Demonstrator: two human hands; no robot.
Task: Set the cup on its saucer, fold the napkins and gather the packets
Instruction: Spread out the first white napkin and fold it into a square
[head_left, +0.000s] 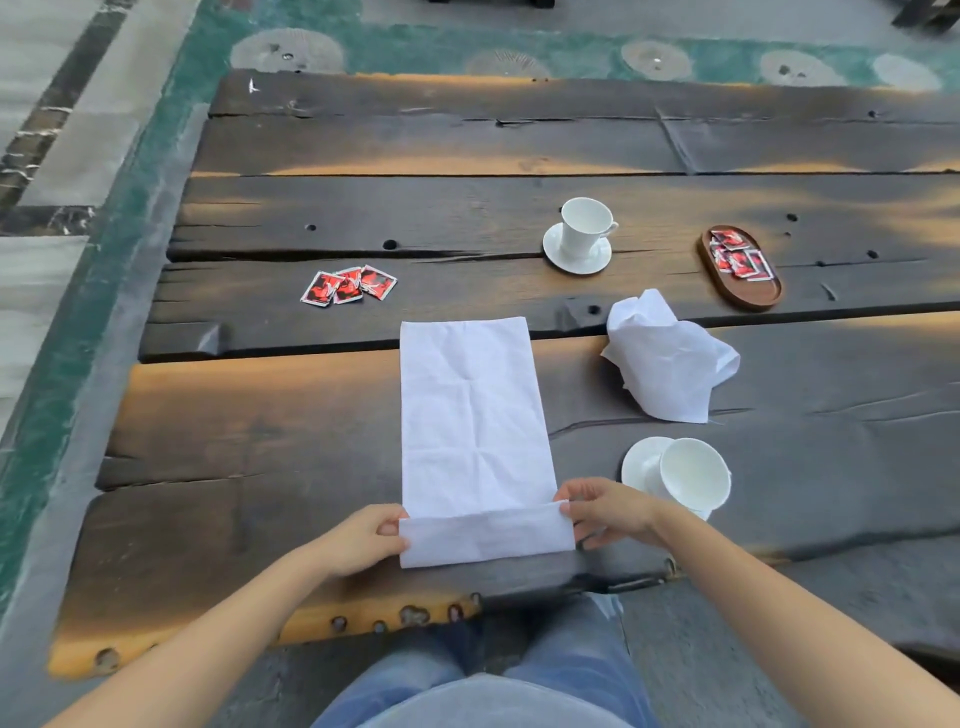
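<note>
A long white napkin (470, 415) lies flat on the dark wooden table (260, 426), its near end turned up into a short fold. My left hand (363, 540) pinches the fold's left corner and my right hand (605, 512) pinches its right corner. A second white napkin (667, 358) sits crumpled to the right. One white cup (693, 478) stands on its saucer (639, 462) beside my right hand. Another cup (584, 226) stands on a saucer (576, 257) farther back. Three red packets (348, 286) lie loose at the left.
A small oval wooden tray (748, 296) at the back right holds several red packets (737, 254). The table's near edge runs just in front of my knees. Grey and green paving surrounds the table.
</note>
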